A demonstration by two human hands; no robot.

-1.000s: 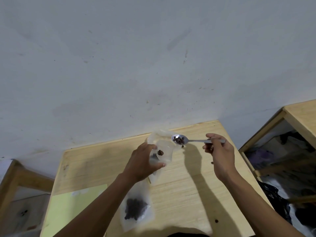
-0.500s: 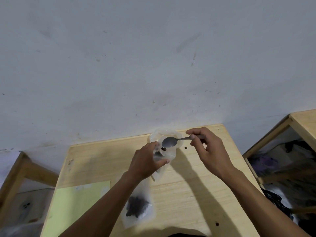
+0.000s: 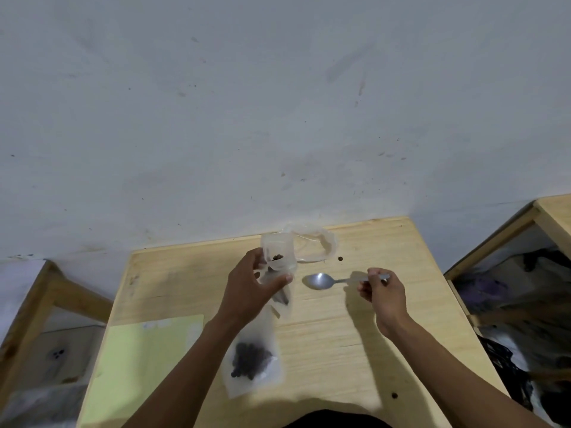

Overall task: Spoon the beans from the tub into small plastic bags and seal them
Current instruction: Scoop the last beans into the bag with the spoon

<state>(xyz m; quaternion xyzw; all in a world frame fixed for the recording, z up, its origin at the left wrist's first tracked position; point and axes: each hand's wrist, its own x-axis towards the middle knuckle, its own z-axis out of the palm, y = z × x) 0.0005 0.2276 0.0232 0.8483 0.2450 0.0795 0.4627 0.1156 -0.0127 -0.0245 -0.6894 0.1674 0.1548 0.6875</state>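
My left hand (image 3: 256, 285) grips a small clear plastic bag (image 3: 279, 253) upright over the wooden table (image 3: 370, 329); a few dark beans lie inside the bag. My right hand (image 3: 381, 293) pinches the handle of a metal spoon (image 3: 321, 281). The spoon's bowl is bare and sits low over the table, just right of the bag. A clear plastic tub (image 3: 318, 244) stands behind the bag near the table's far edge. A second bag filled with dark beans (image 3: 251, 362) lies flat on the table under my left forearm.
Single loose beans lie near the tub (image 3: 340, 258) and at the table's front (image 3: 394, 395). A pale green sheet (image 3: 148, 359) covers the front left of the table. Wooden furniture frames stand to the left (image 3: 34, 307) and right (image 3: 506, 239). A white wall rises behind.
The spoon carried beans a second ago, then tipped over the bag's mouth. Now my right hand has drawn the spoon, its bowl bare, away to the right and lower. The left hand still holds the bag.
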